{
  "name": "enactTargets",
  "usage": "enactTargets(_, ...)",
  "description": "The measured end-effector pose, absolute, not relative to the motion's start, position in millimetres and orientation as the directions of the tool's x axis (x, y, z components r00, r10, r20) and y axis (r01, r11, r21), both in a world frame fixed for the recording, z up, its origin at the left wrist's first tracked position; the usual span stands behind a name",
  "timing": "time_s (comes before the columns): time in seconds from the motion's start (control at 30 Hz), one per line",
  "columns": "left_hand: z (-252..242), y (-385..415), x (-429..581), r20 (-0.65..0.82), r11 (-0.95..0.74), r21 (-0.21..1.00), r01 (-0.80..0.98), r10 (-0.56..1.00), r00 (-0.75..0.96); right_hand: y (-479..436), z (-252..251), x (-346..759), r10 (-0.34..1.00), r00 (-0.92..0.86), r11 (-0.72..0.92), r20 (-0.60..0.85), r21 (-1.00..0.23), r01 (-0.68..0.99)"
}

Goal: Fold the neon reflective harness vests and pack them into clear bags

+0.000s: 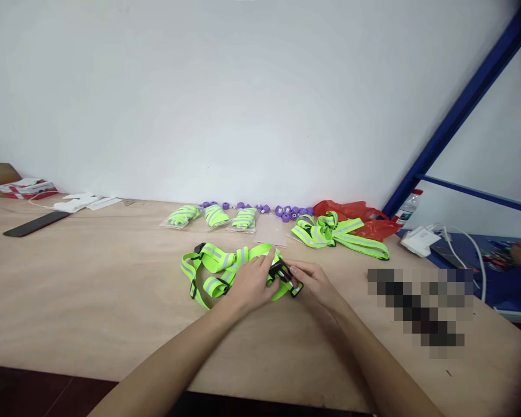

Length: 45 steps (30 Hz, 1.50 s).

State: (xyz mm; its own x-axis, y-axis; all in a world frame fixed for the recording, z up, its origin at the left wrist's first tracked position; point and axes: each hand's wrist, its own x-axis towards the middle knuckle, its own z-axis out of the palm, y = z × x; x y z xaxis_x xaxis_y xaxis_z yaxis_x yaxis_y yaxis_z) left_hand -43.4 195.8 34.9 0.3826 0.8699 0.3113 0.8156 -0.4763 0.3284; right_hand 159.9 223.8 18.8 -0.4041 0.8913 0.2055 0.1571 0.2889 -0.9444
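Note:
A neon-green reflective strap harness (217, 259) with silver stripes lies in loose loops on the table, black plastic adjusters along it. My left hand (256, 284) rests over its right end, fingers closed around the webbing by a black plastic buckle (280, 270). On the buckle's right side, my right hand (315, 282) pinches its edge between thumb and fingers. A black frame-shaped strap end (296, 289) hangs just below the right fingertips. Part of the webbing is hidden under my left hand.
Several clear bags of folded green straps (217, 216) line the back, beside a flat clear bag (271, 231). Small purple items (286, 213), another strap harness (325, 231) and a red plastic bag (356, 214) lie rightward. A white charger (419, 240) sits at the right edge.

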Motion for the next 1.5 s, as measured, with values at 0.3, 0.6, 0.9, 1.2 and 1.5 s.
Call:
enactTargets(0.3,41,198,-57,0.305,-0.397,0.558,0.728,0.915,0.265,229,18,167,0.903,-0.362,0.370,0.230,-0.844,0.388)
enactTargets(0.6,43,199,-67,0.301,-0.316,0.912,0.262,0.949,0.095,229,17,168,0.859,-0.400,0.497,0.319,-0.707,0.503)
enactTargets(0.9,29,212,-58,0.191,-0.072,0.868,-0.491,0.961,0.198,236,18,174,0.784,-0.206,0.595,0.586,-0.614,0.519)
enactTargets(1.2,38,184,-43,0.056,0.352,0.702,-0.619,0.839,0.541,237,13,178,0.818,0.014,0.530,0.575,-0.763,0.371)
enactTargets(1.5,16,177,-26,-0.214,0.469,0.804,-0.367,0.803,0.557,246,-1,181,0.939,0.211,0.256,0.273,-0.961,0.106)
